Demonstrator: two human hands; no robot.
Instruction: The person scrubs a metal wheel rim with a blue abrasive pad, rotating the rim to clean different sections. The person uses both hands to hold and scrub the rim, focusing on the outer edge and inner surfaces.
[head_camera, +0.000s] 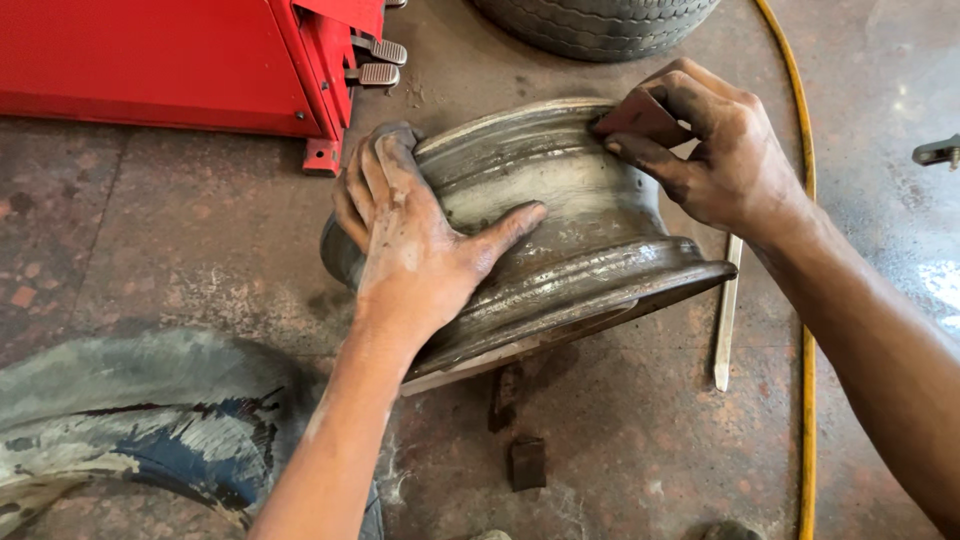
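A bare, dull grey steel wheel rim lies on its side on the stained concrete floor, tilted, in the middle of the view and between the two hands. The left hand lies flat on the rim's near left side, palm down, fingers curled over the far edge and thumb stretched out along the barrel. The right hand sits at the rim's upper right edge, its fingers and thumb pinching a small reddish-brown piece of abrasive paper against the metal. A red machine cabinet with foot pedals stands behind, a worn black tyre lies near left, and a yellow hose runs down the right side, just beside a thin flat metal bar.
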